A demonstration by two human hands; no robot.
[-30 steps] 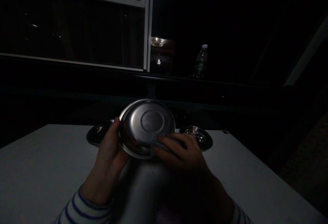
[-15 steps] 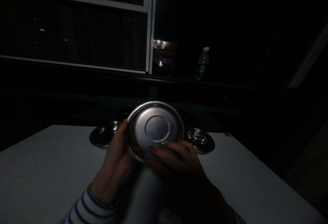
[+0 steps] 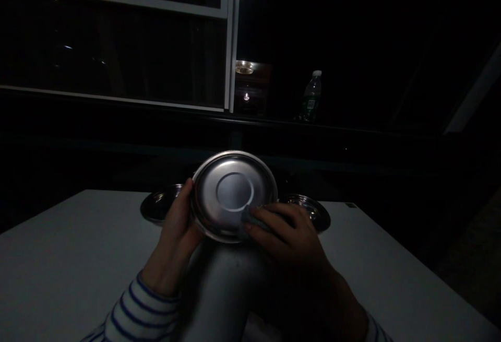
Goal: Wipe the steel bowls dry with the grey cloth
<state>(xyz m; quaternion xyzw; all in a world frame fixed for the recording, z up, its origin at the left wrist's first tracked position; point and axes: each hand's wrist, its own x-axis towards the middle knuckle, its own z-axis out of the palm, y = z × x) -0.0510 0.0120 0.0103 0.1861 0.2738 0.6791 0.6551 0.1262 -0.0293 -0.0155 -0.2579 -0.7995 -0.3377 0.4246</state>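
Observation:
A round stainless steel dish (image 3: 234, 191) is tilted up above the table, its underside with a ringed base facing me. My left hand (image 3: 178, 222) grips its left rim, thumb on the near face and the other fingers mostly hidden behind. Against the lower right of the underside, my right hand (image 3: 287, 235) presses a greyish cloth (image 3: 247, 215), fingers closed over it. Most of the cloth is covered by the fingers, and the dim light blurs its edges.
Two more steel dishes stand on the white table (image 3: 58, 258), one left dish (image 3: 156, 207) and one right dish (image 3: 319, 214), both partly behind my hands. A plastic bottle (image 3: 312, 96) stands on the dark sill beyond, beside a white window frame (image 3: 230, 44).
My right hand and the cloth have moved right and slightly up along the dish's underside. The dish has shifted slightly up and left, still in my left hand.

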